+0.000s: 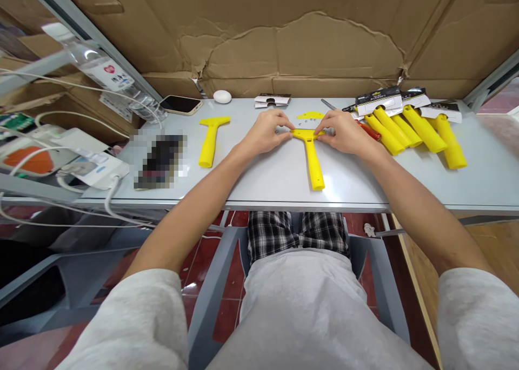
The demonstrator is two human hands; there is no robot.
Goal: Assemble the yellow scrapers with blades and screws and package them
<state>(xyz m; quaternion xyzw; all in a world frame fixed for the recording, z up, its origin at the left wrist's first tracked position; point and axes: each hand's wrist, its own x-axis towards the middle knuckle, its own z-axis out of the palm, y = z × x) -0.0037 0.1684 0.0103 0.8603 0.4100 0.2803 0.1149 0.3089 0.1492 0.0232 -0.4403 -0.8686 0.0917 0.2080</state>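
Observation:
A yellow scraper (313, 165) lies on the table in front of me, its handle pointing toward me. My left hand (268, 131) pinches the left end of its head between thumb and fingers. At the head's right end, my right hand (344, 130) is closed in a similar pinch. Between the hands, a thin metal blade (305, 124) with small holes sits against the far side of the head. A yellow strip (311, 115) lies along the blade's far edge. Fingers hide both ends of the head.
Left of my hands lies another yellow scraper handle (210, 141). Several yellow scrapers with card labels (419, 127) are piled at right, beside a red-handled tool (370, 131). Folded cards (272, 100), a white egg-shaped object (222, 96), a phone (181, 105) and a bottle (107, 73) stand farther back.

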